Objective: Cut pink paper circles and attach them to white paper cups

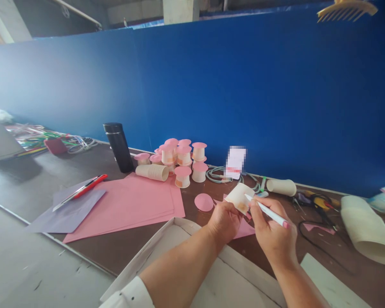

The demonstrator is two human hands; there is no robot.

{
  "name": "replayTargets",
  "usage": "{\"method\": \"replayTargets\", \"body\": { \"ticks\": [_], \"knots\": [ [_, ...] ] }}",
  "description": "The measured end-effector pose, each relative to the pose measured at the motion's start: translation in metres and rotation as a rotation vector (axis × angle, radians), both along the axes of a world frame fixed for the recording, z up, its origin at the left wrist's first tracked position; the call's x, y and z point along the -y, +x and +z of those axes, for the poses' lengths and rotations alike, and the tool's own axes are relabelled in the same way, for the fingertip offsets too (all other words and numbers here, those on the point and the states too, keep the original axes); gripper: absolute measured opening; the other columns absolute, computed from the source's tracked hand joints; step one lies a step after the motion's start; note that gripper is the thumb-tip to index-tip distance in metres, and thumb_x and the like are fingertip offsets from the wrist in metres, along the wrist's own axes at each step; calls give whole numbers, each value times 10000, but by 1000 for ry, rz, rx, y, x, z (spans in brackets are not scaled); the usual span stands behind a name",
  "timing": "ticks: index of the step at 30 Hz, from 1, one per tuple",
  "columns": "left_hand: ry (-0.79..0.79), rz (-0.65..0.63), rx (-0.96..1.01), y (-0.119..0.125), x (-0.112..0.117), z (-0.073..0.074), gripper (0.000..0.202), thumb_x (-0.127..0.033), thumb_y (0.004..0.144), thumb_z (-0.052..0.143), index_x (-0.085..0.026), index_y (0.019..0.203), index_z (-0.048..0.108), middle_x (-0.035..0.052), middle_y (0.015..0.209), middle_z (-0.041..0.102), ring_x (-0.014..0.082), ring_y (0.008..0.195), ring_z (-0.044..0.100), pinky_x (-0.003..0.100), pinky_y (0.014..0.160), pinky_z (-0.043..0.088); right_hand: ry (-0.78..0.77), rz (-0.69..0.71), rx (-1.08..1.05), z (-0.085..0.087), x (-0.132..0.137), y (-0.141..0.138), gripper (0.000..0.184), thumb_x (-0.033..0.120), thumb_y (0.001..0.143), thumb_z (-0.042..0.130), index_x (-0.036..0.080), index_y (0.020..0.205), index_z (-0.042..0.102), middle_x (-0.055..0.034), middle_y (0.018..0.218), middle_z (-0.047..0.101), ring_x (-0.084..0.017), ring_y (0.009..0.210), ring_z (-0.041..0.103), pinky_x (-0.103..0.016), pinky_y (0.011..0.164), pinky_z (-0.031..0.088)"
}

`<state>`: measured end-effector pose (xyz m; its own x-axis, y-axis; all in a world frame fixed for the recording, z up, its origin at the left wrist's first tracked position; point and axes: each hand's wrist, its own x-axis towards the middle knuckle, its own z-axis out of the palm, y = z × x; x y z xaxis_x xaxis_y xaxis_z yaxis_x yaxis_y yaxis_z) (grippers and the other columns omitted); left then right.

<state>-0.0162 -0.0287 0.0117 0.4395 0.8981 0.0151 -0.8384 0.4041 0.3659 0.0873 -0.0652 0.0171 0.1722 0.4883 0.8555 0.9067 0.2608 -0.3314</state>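
My left hand (225,221) is closed around a small white paper cup (238,194) that is tilted on its side and has a brownish patch low on its wall. In my right hand (276,235) is a white pen (272,214) with a pink end, its tip at the cup's wall. Whether the tip touches is hard to tell. A pink paper disc (203,202) lies left of the cup, and a cut piece of pink paper (244,230) is under my hands. Behind them stand several cups topped with pink discs (182,172), some stacked.
Left of my hands are pink sheets (147,201), a purple sheet (86,209) and a red utility knife (90,186). A black flask (119,147) stands near nested cups (147,172). A shallow white box (167,239) lies under my forearms; larger cups (365,231) lie right.
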Motion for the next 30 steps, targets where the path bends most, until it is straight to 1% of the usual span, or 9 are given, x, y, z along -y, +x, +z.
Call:
{"method": "replayTargets", "body": {
  "ticks": [6,11,15,20,26,30],
  "knots": [
    [-35,-2,12,0,0,-1,533,6,494,470,-57,964,716,111,1031,723,205,1045,646,246,945,460,-12,6,4,0,0,0,211,377,904,576,185,871,659,-79,791,743,-241,697,692,-303,620,469],
    [-64,9,-4,0,0,1,505,6,490,472,-49,928,718,116,1019,725,203,1037,648,239,928,467,-29,12,5,0,1,0,191,367,900,583,194,874,659,-74,789,740,-237,705,686,-297,616,463],
    [-58,12,-15,0,0,1,491,-3,493,484,-57,920,720,109,1003,728,210,1028,651,250,925,468,-32,30,0,0,2,-1,192,365,900,582,191,884,662,-70,767,732,-233,705,681,-296,620,464],
    [-49,-3,7,-1,0,-1,479,-6,505,482,-59,918,717,106,986,729,199,978,660,253,906,472,-28,29,-2,0,2,-1,193,365,898,580,193,871,663,-70,760,732,-233,722,687,-299,642,472],
    [-85,2,-3,-1,0,0,462,-9,513,479,-61,906,716,101,973,728,197,957,661,251,887,478,-31,41,9,1,2,-1,197,364,901,575,192,874,666,-69,745,732,-231,730,692,-304,662,485],
    [-121,-12,6,-2,0,2,464,3,511,471,-56,903,713,102,950,727,182,932,662,237,876,479,-26,49,22,2,2,-2,196,355,903,573,187,874,670,-80,769,737,-234,742,696,-310,673,494]
  ]
}}
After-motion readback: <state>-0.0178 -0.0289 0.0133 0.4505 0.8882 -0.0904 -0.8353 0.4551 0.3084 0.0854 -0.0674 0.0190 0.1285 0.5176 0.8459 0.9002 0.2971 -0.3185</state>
